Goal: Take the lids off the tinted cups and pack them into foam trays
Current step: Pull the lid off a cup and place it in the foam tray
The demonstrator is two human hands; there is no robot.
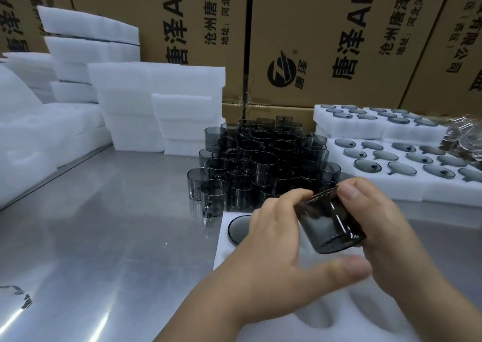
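1. Hands are together over the near foam tray (226, 253), both on one tinted cup (329, 227).
2. Right hand (383, 227) grips the cup from the right, thumb pressed on the upper end and the other fingers wrapped behind it.
3. Left hand (273, 240) has its fingers curled over that same upper end. Its thumb sticks out below the cup and is blurry, not touching the glass.
4. Cup is off the tray, tilted, with its base pointing down toward the camera. Can't tell if there's a lid on it, since fingers cover that end.
5. Near tray has a dark round piece (238, 229) sitting in a pocket just left of the left hand. Could be a lid or a cup, hard to say.
6. Heap of tinted cups (260, 159) sits on the metal table (104, 224) right behind the tray, stacked a few layers high.
7. Filled foam trays (407, 182) are off to the right, with grey round pieces in their pockets.
8. Stacks of plain white foam (156, 101) stand to the left, and printed cardboard boxes (339, 41) form a wall behind everything.
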